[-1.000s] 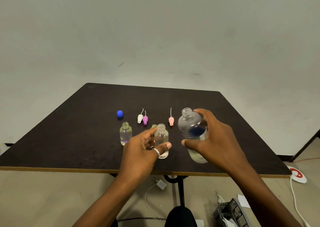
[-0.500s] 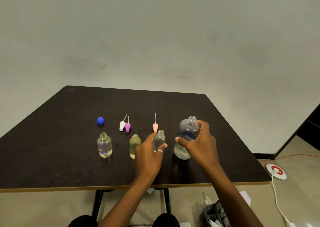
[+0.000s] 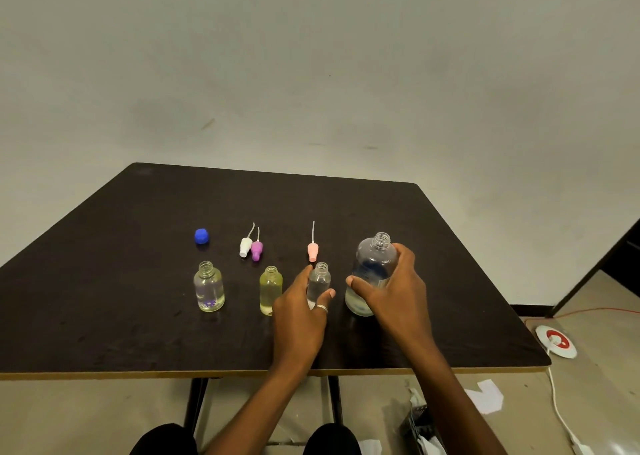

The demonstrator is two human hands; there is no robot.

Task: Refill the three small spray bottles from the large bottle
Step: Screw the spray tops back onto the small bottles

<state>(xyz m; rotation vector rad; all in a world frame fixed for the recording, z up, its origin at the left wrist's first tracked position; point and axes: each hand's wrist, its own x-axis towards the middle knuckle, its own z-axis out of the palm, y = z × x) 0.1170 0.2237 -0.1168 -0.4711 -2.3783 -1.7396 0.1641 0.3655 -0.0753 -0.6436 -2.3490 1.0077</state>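
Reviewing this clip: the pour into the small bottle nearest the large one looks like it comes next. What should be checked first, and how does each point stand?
1. Large bottle uncapped: ok, its neck is open and the blue cap lies on the table.
2. Right hand grips the large bottle: ok.
3. Left hand holds the rightmost small bottle: ok.
4. That bottle's neck is open: ok, the pink spray head lies behind it.
5. Enough liquid for the refill: cannot tell, only a low level shows.
6. Other small bottles upright and to the side: ok.
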